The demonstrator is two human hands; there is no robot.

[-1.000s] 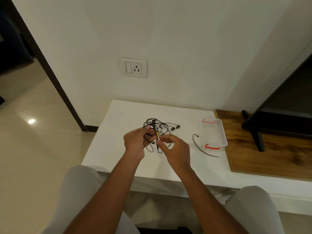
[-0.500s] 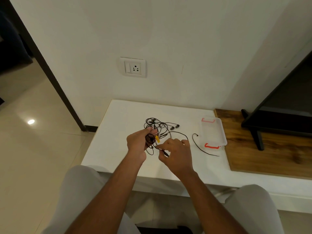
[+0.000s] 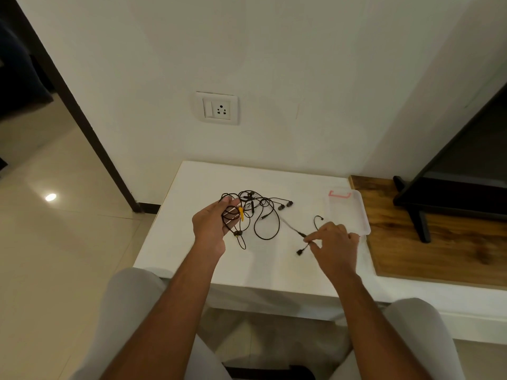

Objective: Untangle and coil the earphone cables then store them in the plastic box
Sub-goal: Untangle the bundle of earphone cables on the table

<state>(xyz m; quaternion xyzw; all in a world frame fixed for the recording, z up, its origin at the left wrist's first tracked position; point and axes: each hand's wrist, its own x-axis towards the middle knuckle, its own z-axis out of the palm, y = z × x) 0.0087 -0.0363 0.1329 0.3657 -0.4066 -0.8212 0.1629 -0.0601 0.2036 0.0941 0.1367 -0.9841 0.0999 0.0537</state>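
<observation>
Several thin black cable loops (image 3: pixel 250 206) in left hand (image 3: pixel 210 227); clear rectangular box (image 3: pixel 349 212).

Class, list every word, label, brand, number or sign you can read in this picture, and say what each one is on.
No text can be read anywhere.
The wall socket shows only a switch and pin holes, no lettering.
The box has red clips but no visible label.
Any marking on the cables is too small to tell.

Home room, wall socket (image 3: pixel 216 108), tiled floor (image 3: pixel 55 215), low white table (image 3: pixel 192 187), doorway (image 3: pixel 33 64)
</observation>
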